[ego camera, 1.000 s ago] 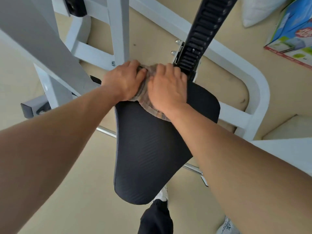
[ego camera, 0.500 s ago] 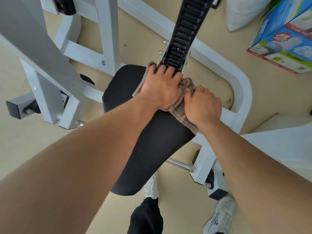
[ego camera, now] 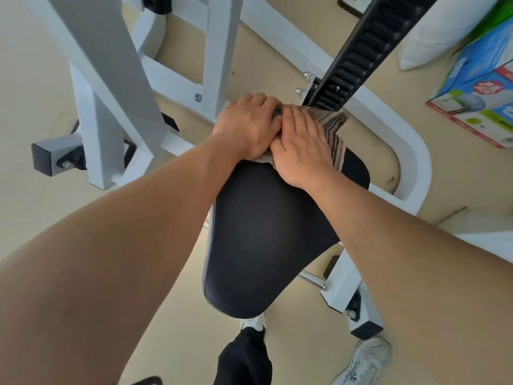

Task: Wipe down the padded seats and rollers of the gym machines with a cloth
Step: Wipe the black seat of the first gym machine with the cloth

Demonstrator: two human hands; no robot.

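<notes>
Wiping: both hands press a cloth (ego camera: 334, 126) flat onto the far end of the padded seat (ego camera: 266, 234)
Left hand (ego camera: 248, 126): palm down, fingers curled over the bunched left part of the cloth; touching the right hand
Right hand (ego camera: 301, 145): palm down, fingers spread flat over the cloth, pinning it to the seat
Cloth: striped, brownish; its right edge sticks out past the right hand, just below the black ribbed bar (ego camera: 363, 54)
Seat: black, ribbed, narrowing toward the near end; near half bare
Frame (ego camera: 408, 151): white metal tubing around the far and right sides of the seat
Floor (ego camera: 36, 207): beige; white shoe (ego camera: 366, 362) near the seat's near-right corner; printed box (ego camera: 477, 87) well apart at far right
</notes>
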